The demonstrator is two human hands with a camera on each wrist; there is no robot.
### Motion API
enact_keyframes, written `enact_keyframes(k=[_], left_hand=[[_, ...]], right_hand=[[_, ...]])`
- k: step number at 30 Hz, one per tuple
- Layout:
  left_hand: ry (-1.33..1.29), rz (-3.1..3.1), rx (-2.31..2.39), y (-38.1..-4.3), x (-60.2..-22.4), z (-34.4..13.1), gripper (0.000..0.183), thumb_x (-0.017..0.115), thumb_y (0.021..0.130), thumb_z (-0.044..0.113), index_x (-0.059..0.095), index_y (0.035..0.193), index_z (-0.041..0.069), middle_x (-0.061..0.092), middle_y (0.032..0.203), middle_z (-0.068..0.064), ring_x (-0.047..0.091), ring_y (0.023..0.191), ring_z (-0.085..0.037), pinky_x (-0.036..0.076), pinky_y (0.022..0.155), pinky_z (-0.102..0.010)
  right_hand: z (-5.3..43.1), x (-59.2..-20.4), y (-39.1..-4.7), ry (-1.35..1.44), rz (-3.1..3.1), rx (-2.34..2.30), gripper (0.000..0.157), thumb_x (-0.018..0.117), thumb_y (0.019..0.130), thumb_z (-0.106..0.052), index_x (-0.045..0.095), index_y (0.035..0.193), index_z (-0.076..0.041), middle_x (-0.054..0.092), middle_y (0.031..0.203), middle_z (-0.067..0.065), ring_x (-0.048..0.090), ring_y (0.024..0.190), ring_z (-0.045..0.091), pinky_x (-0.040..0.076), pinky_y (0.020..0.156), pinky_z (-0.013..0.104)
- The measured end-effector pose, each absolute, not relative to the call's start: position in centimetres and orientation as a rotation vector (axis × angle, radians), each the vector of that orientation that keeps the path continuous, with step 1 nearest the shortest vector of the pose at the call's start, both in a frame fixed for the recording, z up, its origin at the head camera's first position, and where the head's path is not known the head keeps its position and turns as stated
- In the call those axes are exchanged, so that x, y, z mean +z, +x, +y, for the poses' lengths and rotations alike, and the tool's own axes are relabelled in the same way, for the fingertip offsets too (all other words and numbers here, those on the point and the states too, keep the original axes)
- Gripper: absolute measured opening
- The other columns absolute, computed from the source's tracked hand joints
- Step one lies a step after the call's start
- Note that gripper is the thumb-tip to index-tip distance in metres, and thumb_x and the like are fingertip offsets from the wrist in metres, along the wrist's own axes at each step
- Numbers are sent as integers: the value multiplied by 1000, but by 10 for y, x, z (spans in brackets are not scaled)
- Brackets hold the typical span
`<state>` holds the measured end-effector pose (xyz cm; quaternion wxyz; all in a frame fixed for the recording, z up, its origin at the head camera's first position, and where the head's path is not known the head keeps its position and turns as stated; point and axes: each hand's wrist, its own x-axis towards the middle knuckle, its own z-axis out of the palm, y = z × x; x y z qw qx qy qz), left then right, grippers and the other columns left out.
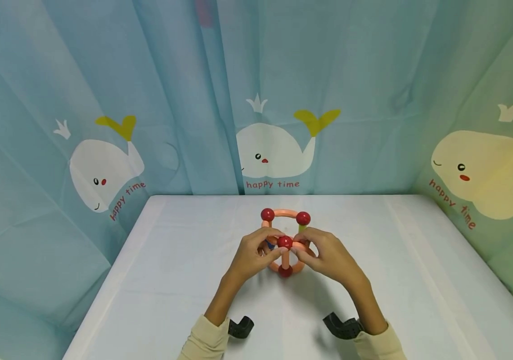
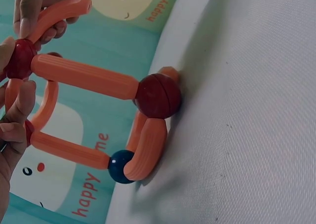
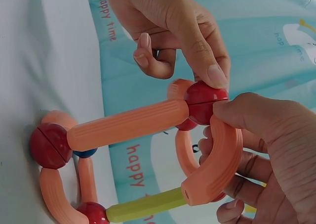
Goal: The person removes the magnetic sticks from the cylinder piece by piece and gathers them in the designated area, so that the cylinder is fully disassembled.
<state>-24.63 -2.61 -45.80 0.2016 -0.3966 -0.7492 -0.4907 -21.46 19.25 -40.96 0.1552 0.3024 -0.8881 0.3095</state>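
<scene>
A frame of orange rods (image 2: 84, 75) and red balls stands upright on the table, with a blue ball (image 2: 120, 166) at one base corner and a yellow-green upright rod (image 3: 145, 205). At its near top corner, my left hand (image 1: 256, 254) pinches a red ball (image 1: 285, 242) between thumb and fingers. From the other side, my right hand (image 1: 327, 252) grips a curved orange rod (image 3: 223, 164) whose one end meets that ball. The rod's other end is free, pointing away from the ball in the right wrist view. Below the held ball, a straight orange rod (image 3: 131, 125) runs down to a lower red ball (image 3: 50, 146).
The white table (image 1: 175, 280) extends on both sides of the frame. Behind and beside it hang blue-green curtains (image 1: 355, 65) printed with whales. Black curved mounts (image 1: 242, 328) are at both wrists, next to beige sleeves (image 1: 207, 340).
</scene>
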Motion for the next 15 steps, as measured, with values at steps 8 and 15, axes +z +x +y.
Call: enact_keyframes(k=[8,15], left_hand=[[-1127,-2073,-1347,-247,-458,-27,30,76,84,11,65,112,9,66,90,-6,57,64,-15,51,57,-19],[-1136,-2051,-1332,-247,-458,-26,32,77,83,10,65,112,8,67,89,-6,58,63,-16,51,55,-20]], right_hand=[[192,-412,-215,880,-2481,841,9,73,85,-18,66,90,-19,51,74,-13,46,65,1,42,57,20],[191,-414,-216,869,-2439,782,12,73,80,-16,65,88,-19,52,74,-13,44,65,1,41,56,19]])
